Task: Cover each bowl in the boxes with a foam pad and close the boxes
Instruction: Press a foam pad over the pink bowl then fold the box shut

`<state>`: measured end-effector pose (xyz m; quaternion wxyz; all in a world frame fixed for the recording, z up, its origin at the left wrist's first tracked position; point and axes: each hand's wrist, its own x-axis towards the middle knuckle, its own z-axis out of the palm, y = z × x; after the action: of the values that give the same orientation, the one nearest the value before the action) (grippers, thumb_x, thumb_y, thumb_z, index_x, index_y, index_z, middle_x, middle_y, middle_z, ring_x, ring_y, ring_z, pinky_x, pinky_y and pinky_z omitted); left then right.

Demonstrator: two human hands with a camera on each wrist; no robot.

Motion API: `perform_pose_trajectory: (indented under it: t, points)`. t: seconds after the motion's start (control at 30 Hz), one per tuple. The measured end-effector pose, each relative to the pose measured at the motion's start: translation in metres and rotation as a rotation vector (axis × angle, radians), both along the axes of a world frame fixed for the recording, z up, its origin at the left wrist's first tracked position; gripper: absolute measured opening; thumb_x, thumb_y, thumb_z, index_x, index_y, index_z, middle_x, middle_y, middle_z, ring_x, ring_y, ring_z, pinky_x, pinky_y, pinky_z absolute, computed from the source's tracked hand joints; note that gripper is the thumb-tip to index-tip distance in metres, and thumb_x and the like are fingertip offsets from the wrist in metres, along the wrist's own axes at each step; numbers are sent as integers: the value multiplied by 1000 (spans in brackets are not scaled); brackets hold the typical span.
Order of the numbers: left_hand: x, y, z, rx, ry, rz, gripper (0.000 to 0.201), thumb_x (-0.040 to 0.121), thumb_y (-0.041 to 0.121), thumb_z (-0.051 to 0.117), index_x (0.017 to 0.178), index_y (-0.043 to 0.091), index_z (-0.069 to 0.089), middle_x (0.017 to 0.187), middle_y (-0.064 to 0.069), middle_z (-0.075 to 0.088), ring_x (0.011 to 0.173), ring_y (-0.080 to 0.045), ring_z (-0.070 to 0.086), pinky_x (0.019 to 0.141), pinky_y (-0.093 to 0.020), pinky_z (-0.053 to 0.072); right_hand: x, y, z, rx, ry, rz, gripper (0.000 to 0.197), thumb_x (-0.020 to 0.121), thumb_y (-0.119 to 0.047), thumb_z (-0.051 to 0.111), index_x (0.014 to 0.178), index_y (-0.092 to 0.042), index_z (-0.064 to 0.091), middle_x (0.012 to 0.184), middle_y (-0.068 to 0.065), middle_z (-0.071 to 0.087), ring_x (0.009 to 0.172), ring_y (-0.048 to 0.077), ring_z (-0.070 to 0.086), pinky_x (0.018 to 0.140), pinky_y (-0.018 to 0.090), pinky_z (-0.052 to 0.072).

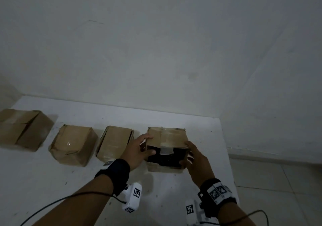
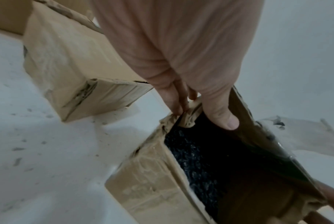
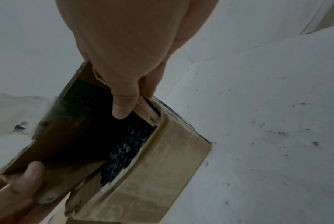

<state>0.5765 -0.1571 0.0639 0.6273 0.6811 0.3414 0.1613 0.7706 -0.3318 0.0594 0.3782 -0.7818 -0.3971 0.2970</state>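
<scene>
The rightmost cardboard box (image 1: 166, 137) stands half open on the white table (image 1: 52, 182). Its far flap, with clear tape on it, lies over the back half of the opening. A black bubbly foam pad (image 1: 165, 158) fills the open front part, also seen as the foam pad (image 2: 189, 159) and the foam pad (image 3: 124, 151); no bowl shows under it. My left hand (image 1: 149, 144) grips the box's left side, thumb inside and fingers outside, as the left hand (image 2: 204, 116) shows. My right hand (image 1: 186, 153) grips the right side the same way, seen as the right hand (image 3: 135, 103).
Three more cardboard boxes stand in a row to the left: one closed box (image 1: 113, 142), a second (image 1: 73, 145) and a third (image 1: 22, 129) with folded flaps. A white wall runs behind. The table's right edge (image 1: 228, 164) is close to the held box, with tiled floor beyond.
</scene>
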Motion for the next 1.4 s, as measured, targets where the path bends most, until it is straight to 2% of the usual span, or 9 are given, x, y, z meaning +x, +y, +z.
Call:
perform_pose_trajectory:
  t: [0.27, 0.43, 0.57, 0.77, 0.9, 1.03, 1.13, 1.27, 1.4]
  points:
    - [-5, -7, -9, 6, 22, 38, 62, 70, -4, 80, 123, 19, 59, 130, 7, 51, 122, -10, 49, 85, -1, 43, 1, -2, -14, -91, -207, 133, 69, 90, -19, 63, 145, -32, 23, 151, -5, 34, 121, 14, 54, 101, 32, 47]
    - [-7, -4, -16, 137, 129, -28, 67, 69, 4, 83, 125, 28, 55, 133, 9, 50, 129, -14, 48, 103, -14, 40, 10, -2, -10, -107, -274, 188, 91, 86, -21, 69, 139, -50, 1, 154, -6, 30, 128, 12, 47, 107, 29, 41]
    - [-10, 0, -21, 259, 272, -96, 74, 68, 12, 85, 133, 27, 54, 153, 4, 35, 137, -13, 39, 113, -28, 36, 7, -6, -7, -194, -231, 228, 107, 75, -40, 76, 148, -40, -3, 155, -12, 24, 136, 14, 37, 111, 30, 32]
    - [-15, -4, -28, 526, 393, -267, 75, 78, 25, 79, 143, 25, 42, 150, 25, 15, 133, -2, 35, 106, -13, 29, 14, -15, -15, -302, -402, 390, 91, 79, -57, 63, 150, -29, 13, 156, -16, -8, 144, 5, 11, 114, 28, 30]
    - [-14, -8, -30, 625, 471, -295, 66, 87, 29, 68, 146, 22, 38, 159, 8, 15, 143, -12, 29, 114, -27, 31, 8, -12, -14, -323, -525, 457, 85, 85, -52, 59, 150, -23, 13, 148, -17, -20, 140, 1, -11, 112, 30, 33]
    - [-13, -11, -23, 727, 550, -362, 61, 95, 29, 57, 149, 19, 31, 162, 1, 11, 148, -15, 15, 114, -31, 31, -7, 0, -4, -272, -601, 520, 84, 90, -43, 57, 150, -10, 10, 157, -3, -1, 147, 19, 5, 112, 27, 21]
    - [-11, -11, -22, 803, 661, -452, 55, 98, 30, 49, 149, 16, 31, 162, -4, 12, 150, -21, 7, 115, -38, 30, -16, 6, -8, -326, -562, 581, 82, 93, -44, 52, 151, -23, -3, 159, -6, -4, 147, 16, 4, 112, 33, 29]
    - [-8, -10, -24, 937, 671, -531, 47, 99, 22, 49, 143, 7, 39, 157, -16, 26, 147, -33, 16, 118, -48, 25, -19, 5, -16, -397, -604, 648, 84, 90, -59, 42, 150, -22, -6, 145, -11, -24, 136, 6, -20, 115, 27, 0]
    - [-3, -14, -17, 972, 707, -591, 51, 101, 14, 41, 149, 10, 24, 160, -14, 15, 148, -30, 12, 119, -38, 17, -19, 3, -27, -381, -593, 602, 86, 81, -75, 12, 150, -26, 1, 155, -12, -12, 144, 11, -13, 112, 26, -3]
